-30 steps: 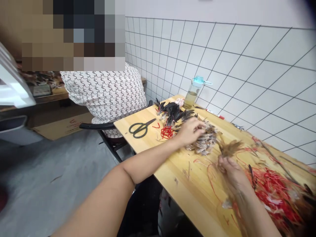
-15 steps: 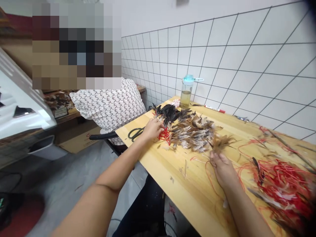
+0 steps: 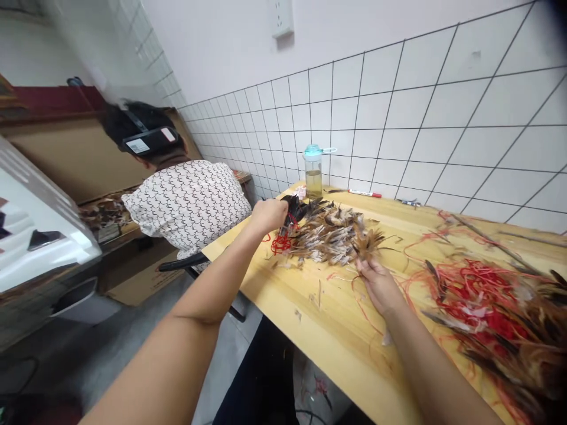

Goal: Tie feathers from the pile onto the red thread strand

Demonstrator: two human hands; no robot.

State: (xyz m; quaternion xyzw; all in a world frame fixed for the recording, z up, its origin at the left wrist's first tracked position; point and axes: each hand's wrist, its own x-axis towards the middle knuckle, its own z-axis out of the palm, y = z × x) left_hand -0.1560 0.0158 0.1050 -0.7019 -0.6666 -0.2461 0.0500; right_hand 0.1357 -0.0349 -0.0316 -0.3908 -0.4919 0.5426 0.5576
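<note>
My right hand (image 3: 375, 280) pinches a small bunch of brown feathers (image 3: 368, 241) above the wooden table (image 3: 301, 301). A wide pile of brown and white feathers (image 3: 330, 236) lies just left of it. My left hand (image 3: 269, 216) is closed, its back to me, beside the black feathers (image 3: 301, 208). Its fingertips are turned away, so what they hold is hidden. Red string (image 3: 280, 243) lies in a loose tangle by that hand, and some strands show at its fingers.
A water bottle (image 3: 313, 174) and a red-capped marker (image 3: 365, 193) stand and lie near the tiled wall. At right is a heap of red string (image 3: 482, 289) with feathers. A person in a patterned shirt (image 3: 190, 200) sits beyond the table's left end.
My left hand has risen off the red string and closed by the black feathers. The scissors are now out of sight behind my arm. My right hand still holds the brown bunch.
</note>
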